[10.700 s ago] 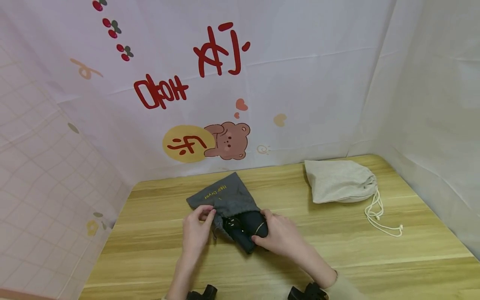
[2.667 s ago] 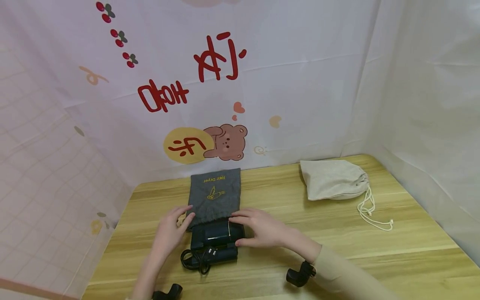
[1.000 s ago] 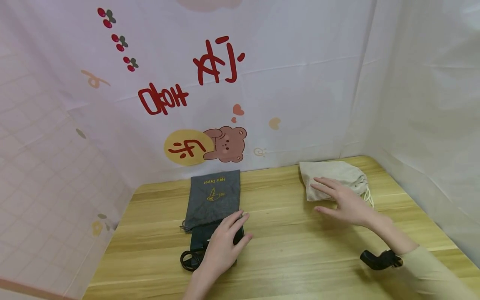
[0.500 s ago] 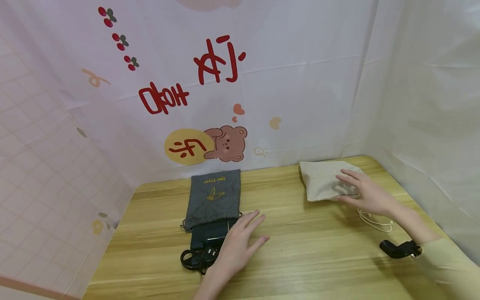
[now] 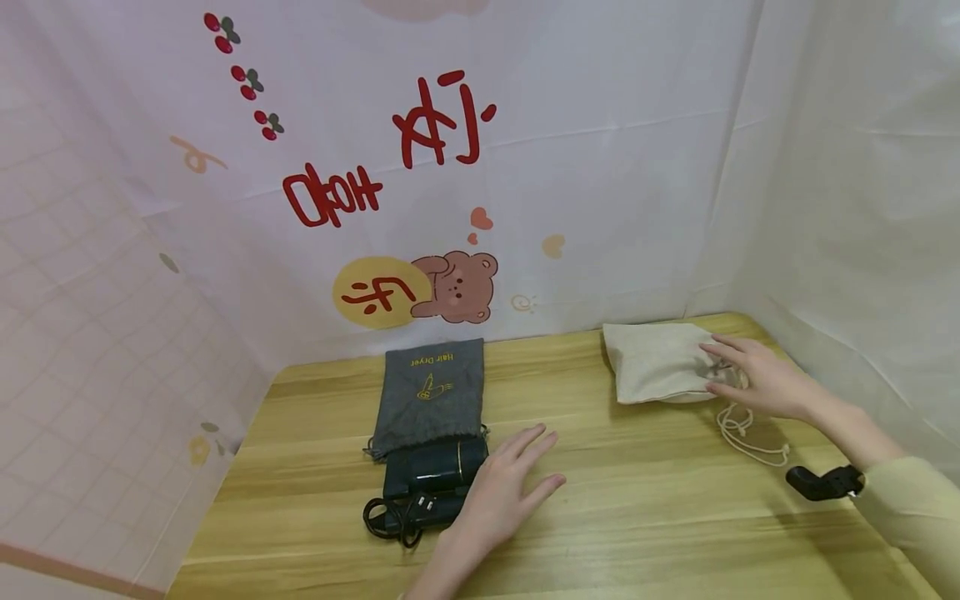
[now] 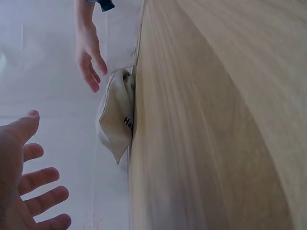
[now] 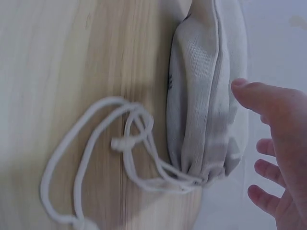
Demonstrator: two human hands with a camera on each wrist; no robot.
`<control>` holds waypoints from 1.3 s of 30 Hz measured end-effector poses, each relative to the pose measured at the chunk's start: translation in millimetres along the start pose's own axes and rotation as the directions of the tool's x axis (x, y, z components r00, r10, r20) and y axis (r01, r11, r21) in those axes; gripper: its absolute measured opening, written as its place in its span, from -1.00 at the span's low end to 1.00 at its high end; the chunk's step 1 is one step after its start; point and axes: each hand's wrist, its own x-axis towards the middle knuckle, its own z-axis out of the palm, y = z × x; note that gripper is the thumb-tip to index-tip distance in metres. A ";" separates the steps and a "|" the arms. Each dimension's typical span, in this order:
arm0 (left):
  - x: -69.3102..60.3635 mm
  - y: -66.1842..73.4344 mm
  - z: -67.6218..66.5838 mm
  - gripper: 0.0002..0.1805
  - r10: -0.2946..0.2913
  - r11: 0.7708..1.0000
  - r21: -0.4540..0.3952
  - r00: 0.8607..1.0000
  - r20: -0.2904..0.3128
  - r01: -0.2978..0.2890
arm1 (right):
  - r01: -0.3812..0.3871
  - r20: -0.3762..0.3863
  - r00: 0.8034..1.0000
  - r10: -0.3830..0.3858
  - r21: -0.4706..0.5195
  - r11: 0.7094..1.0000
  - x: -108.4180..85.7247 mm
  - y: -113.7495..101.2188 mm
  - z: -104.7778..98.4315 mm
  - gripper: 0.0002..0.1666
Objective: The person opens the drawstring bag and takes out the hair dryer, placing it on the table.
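Observation:
Over the gathered neck of a cream drawstring bag [image 5: 656, 362] hovers my right hand [image 5: 765, 383], fingers spread and nothing in them. The right wrist view shows the thumb close to the bag's side; whether it touches I cannot tell. White cords [image 7: 86, 158] trail from the bag's neck onto the table. My left hand [image 5: 498, 492] is in the air with fingers apart, partly in front of a dark hair dryer [image 5: 438, 465]. Beside the dryer's body lie its handle and a coiled black cord [image 5: 397, 521]. A grey "Hair Dryer" pouch [image 5: 431, 400] lies flat just behind the dryer.
The wooden table [image 5: 600, 517] has a white patterned cloth [image 5: 600, 167] hanging behind it and at both sides. A black wrist-camera mount [image 5: 825, 482] sticks out below my right forearm.
Earlier the dryer was partly inside the grey pouch; now it lies out in front of it. My right hand has gone right to the cream bag. My left hand has drifted right off the dryer.

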 end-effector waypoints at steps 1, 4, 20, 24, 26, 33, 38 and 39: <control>0.5 1.0 1.1 -0.41 0.003 1.000 0.005 1.000 0.003 -0.003 | 0.005 0.007 1.000 -0.005 -0.004 1.000 -0.2 2.2 0.0 -0.18; 2.8 3.3 4.1 -0.41 0.006 1.000 0.008 1.000 0.010 -0.007 | 0.029 0.025 0.999 -0.029 -0.013 0.999 -0.5 8.5 1.0 -0.18; 21.1 11.4 22.3 -0.43 -0.012 0.999 -0.042 0.999 0.051 0.014 | 0.122 0.054 0.992 -0.117 -0.099 0.988 2.6 30.4 9.2 -0.19; 24.7 12.4 23.3 -0.43 -0.020 0.999 -0.036 0.998 0.060 0.022 | 0.163 0.029 0.987 -0.161 -0.116 0.980 7.2 33.3 13.6 -0.37; 26.4 12.7 24.8 -0.43 -0.024 0.999 -0.041 0.998 0.062 0.026 | 0.171 0.019 0.985 -0.170 -0.122 0.978 9.6 32.9 15.0 -0.49; 33.7 14.5 38.6 -0.46 -0.057 0.993 -0.103 0.998 0.023 0.059 | 0.101 0.064 0.993 -0.095 -0.099 0.990 17.4 20.3 9.8 -0.84; 37.6 18.9 45.4 -0.48 -0.102 0.983 -0.151 0.994 0.033 0.106 | 0.081 0.105 0.992 -0.072 -0.084 0.993 19.3 2.7 9.1 -0.91; 38.2 19.3 46.5 -0.49 -0.106 0.982 -0.155 0.994 0.036 0.111 | 0.070 0.114 0.992 -0.061 -0.079 0.994 19.4 -2.2 9.3 -0.90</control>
